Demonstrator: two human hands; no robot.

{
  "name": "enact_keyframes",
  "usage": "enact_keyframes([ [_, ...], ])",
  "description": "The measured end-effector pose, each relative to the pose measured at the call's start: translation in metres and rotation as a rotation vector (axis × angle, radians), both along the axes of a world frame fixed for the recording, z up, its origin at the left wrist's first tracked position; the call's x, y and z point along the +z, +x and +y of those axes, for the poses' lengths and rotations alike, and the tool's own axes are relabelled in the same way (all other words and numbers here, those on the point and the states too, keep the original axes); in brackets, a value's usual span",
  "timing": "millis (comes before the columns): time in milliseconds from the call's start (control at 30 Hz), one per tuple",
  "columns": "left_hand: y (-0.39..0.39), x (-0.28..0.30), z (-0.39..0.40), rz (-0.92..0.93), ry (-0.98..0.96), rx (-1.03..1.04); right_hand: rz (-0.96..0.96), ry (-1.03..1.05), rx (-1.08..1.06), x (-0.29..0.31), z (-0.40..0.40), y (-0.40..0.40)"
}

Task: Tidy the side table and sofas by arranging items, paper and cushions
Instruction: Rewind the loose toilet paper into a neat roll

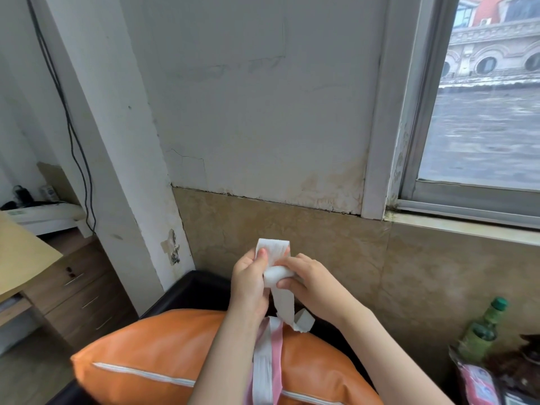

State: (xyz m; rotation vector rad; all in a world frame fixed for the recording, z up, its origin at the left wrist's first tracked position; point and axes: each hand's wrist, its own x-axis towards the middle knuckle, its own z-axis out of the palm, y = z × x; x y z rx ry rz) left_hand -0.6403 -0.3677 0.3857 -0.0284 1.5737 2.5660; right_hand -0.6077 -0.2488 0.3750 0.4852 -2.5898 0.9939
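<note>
tissue strip (282,299) vertical, between left hand (248,283) and right hand (309,280)

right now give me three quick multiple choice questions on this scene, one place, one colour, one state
1. Where is the green glass bottle? A lower right by the tiled wall B on the window sill C on the wooden drawers
2. What colour is the leather cushion? A black B orange C blue
3. How is the white tissue paper strip? A flat on the floor B held by both hands C on the sill

A: it stands at lower right. B: it is orange. B: the left hand and right hand pinch it.
</note>
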Motion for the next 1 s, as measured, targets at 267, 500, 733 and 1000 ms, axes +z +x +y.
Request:
enact_keyframes([
  [267,0.009,-0.008,-0.003,0.106,-0.004,-0.171,-0.138,-0.075,-0.042,0.012,0.0,0.0],
  [500,0.01,-0.007,0.004,-0.033,0.009,0.11,0.042,-0.15,-0.196,-0.001,-0.011,-0.001],
  [733,0.011,-0.003,0.005,-0.119,0.168,0.119,0.158,-0.445,-0.242,-0.011,-0.01,-0.001],
  [1000,0.014,-0.003,0.011,-0.112,0.148,0.08,0.023,-0.683,-0.225,-0.003,-0.01,0.0],
])
